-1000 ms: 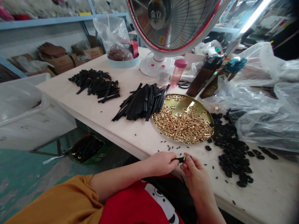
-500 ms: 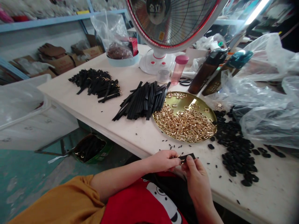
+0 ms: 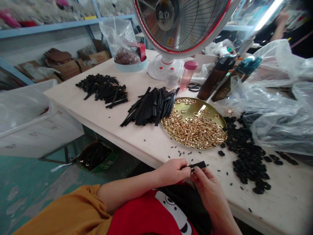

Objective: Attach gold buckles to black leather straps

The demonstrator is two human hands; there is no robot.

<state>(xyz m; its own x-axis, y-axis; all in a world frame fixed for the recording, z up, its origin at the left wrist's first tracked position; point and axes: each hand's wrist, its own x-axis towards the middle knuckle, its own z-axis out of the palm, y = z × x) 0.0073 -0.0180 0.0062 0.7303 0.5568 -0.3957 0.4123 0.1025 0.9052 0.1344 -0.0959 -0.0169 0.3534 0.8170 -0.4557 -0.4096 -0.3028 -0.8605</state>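
At the table's front edge, both my hands are closed on a short black strap (image 3: 201,164) with a small gold buckle (image 3: 192,170) on it. My left hand (image 3: 174,169) pinches the strap's left part, which is mostly hidden by the fingers. My right hand (image 3: 207,182) grips near the buckle with thumb and fingertips, and the strap's flat end sticks out above it. Just beyond lies a round gold tray (image 3: 192,110) holding many loose gold buckles (image 3: 195,130). Black straps (image 3: 153,106) are heaped against its left rim.
Another pile of black straps with gold parts (image 3: 104,88) lies farther left. Black rounded pieces (image 3: 251,160) spread right of the tray. Behind stand a fan (image 3: 167,62), a pink-lidded cup (image 3: 188,75), scissors (image 3: 194,87) and dark bottles (image 3: 215,78). Plastic bags (image 3: 281,117) cover the right side.
My right thumb has moved slightly down and left toward the buckle, so more of the strap's end shows. The view has shifted slightly. Another person's arm now appears at the upper right.
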